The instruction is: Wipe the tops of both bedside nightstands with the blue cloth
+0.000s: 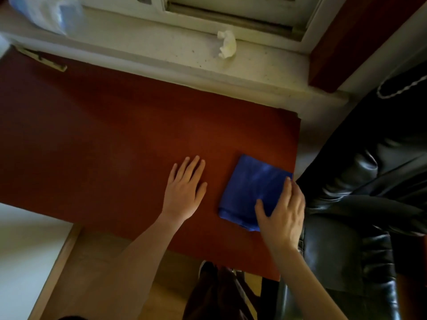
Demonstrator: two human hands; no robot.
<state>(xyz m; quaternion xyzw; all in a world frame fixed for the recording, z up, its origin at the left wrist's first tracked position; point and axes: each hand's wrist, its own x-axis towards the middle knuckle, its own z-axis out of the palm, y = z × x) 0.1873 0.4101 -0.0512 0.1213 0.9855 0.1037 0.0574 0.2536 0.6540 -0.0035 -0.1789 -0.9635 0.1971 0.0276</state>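
Note:
A folded blue cloth [248,189] lies flat near the right edge of a reddish-brown nightstand top [115,139]. My right hand [283,212] rests palm down on the cloth's near right corner, fingers spread, thumb on the fabric. My left hand [184,189] lies flat and open on the bare wood just left of the cloth, a short gap from it, holding nothing.
A pale windowsill [161,49] runs behind the nightstand, with a crumpled white tissue [227,46] and a plastic bag [46,12] on it. A black leather seat [369,181] stands right against the nightstand's right side. Wooden floor [97,269] lies below.

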